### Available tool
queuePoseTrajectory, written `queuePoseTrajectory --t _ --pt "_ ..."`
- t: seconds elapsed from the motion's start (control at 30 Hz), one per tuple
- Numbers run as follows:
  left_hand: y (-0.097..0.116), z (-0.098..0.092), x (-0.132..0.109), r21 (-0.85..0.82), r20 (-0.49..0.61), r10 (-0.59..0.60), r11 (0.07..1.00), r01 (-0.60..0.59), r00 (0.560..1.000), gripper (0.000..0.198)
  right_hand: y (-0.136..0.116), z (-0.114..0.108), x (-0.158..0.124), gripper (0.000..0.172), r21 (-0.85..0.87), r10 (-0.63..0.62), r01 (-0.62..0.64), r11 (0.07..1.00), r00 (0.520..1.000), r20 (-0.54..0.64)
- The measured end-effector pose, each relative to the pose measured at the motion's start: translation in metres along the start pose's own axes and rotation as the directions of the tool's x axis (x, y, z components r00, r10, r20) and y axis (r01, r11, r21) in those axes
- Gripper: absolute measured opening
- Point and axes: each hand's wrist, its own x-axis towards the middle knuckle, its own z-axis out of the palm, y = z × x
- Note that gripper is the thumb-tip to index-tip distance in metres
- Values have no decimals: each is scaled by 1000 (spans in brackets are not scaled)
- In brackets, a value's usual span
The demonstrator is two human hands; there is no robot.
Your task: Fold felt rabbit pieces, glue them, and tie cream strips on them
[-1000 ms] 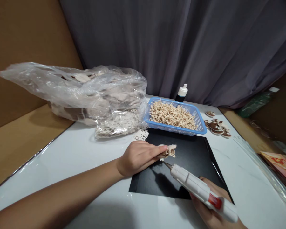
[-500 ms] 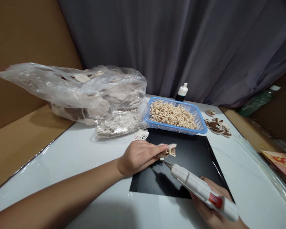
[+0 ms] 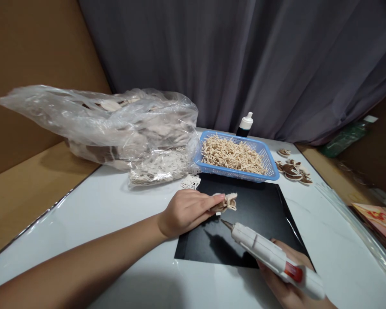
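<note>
My left hand (image 3: 188,212) is closed on a small brown and cream felt-like piece (image 3: 225,203) with a cream loop of cord at its right end. A tiny white bit (image 3: 218,213) shows at the lower edge of that piece. My right hand (image 3: 286,274) grips a white glue gun (image 3: 260,246) with a red patch on its side. The gun's metal nozzle points up and left, a short gap below the felt piece. Both hands are over a black mat (image 3: 263,214) on the white table. The trigger fingers are mostly hidden behind the gun.
Behind the mat stands a blue basket (image 3: 272,165) of short cream cords, with a white-capped bottle (image 3: 245,124) beyond. Left are a large plastic bag (image 3: 141,128) and a packet of white cut-outs (image 3: 162,169). Several brown and cream pieces (image 3: 292,169) lie right.
The glue gun has moved slightly right and down, so its nozzle is a little farther from the felt piece. My left hand has barely shifted.
</note>
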Motion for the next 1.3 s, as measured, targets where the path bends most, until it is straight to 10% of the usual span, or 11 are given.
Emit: queuePoseTrajectory --t 0.33,0.5,0.6,1.3 --pt "3 6 -2 -62 -47 -164 985 161 985 55 14 -44 -6 42 156 414 -395 906 902 -124" --pt "6 5 -1 -165 -59 -225 963 213 972 60 54 -89 8 51 76 743 -749 658 631 -222" --pt "10 0 3 -297 -21 -284 917 266 958 51 68 -100 11 49 90 782 -793 603 565 -264" --pt "24 7 3 -581 145 -699 513 632 701 42 77 -97 14 57 72 753 -774 629 583 -304"
